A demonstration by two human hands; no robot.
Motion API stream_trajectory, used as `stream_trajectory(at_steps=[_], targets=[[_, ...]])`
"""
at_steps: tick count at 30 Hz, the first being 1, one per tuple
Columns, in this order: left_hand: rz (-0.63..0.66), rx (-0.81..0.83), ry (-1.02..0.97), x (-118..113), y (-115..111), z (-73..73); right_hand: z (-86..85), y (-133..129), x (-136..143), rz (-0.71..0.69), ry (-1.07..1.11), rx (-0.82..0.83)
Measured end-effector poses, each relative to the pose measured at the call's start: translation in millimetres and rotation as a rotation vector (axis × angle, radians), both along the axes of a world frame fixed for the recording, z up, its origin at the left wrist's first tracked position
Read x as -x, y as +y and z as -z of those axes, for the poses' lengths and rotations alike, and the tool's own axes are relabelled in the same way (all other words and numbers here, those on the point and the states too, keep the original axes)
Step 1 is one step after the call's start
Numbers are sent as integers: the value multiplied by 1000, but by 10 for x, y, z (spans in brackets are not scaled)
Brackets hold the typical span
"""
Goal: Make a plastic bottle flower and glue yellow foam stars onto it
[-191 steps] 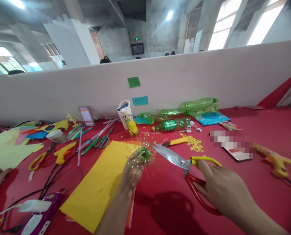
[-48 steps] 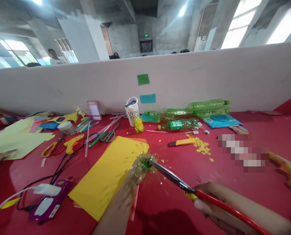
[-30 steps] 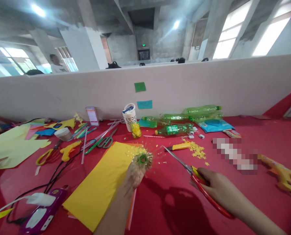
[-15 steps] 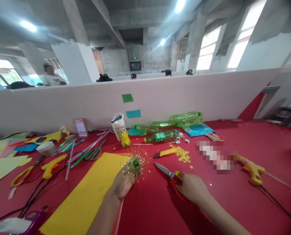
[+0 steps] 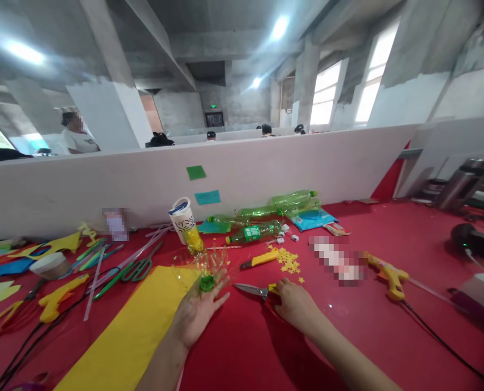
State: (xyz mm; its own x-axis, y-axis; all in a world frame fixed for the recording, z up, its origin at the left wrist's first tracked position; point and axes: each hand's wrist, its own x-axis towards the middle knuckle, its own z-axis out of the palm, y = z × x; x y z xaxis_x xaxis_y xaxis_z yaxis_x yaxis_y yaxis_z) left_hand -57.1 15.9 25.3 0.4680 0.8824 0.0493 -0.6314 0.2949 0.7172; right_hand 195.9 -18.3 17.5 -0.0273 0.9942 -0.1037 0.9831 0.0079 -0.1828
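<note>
The bottle top [image 5: 207,282], a glossy green neck fringed with thin, clear plastic strips, is sitting at the fingers of the left hand [image 5: 199,309], above the tabletop [image 5: 229,347] and over the edge of the smooth yellow paper [image 5: 131,315]. That hand is lying palm up, its outer fingers spreading; whether the others are gripping the plastic is hard to tell. The right hand [image 5: 294,304] is curling closed around the scissors [image 5: 253,290], hiding most of the handles, while the tapering steel blades are pointing toward the left hand. Beyond, a knife [image 5: 262,259] with a yellow handle is lying against scattered flat stars [image 5: 288,260]. See-through green bottles [image 5: 252,233] are overlapping near a patterned white cup [image 5: 182,222], partly hidden by something yellow [image 5: 193,240]. Pixelation is obscuring one item [image 5: 335,260] at right, and the frame's bottom edge is cutting off the paper.
</note>
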Motion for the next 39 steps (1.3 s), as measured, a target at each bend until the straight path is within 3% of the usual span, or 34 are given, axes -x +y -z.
stream_trajectory(at_steps=[6, 11, 15, 17, 19, 22, 27, 33, 39], targets=[[73, -70, -39, -126, 7, -23, 15, 25, 3, 0, 71, -59], [3, -9, -38, -252, -51, -20, -207, -51, 71, -82, 206, -150], [-43, 149, -17, -332, -139, -48, -410, -249, 368, -289, 396, -225], [-33, 180, -12, -355, -162, -97, -450, -308, 492, -433, 657, -202], [-14, 172, -30, -368, -158, -150, -463, -303, 532, -401, 808, -188], [-47, 135, -69, -370, -106, -189, -496, -198, 469, -214, 870, -214], [-105, 137, -97, -352, 7, -120, -572, -2, 473, -98, 1025, -289], [-133, 283, -26, -362, 10, 37, -304, 123, 718, -62, 1320, -244], [-95, 375, -47, -370, -1, 145, -125, 144, 653, 8, 1526, -256]])
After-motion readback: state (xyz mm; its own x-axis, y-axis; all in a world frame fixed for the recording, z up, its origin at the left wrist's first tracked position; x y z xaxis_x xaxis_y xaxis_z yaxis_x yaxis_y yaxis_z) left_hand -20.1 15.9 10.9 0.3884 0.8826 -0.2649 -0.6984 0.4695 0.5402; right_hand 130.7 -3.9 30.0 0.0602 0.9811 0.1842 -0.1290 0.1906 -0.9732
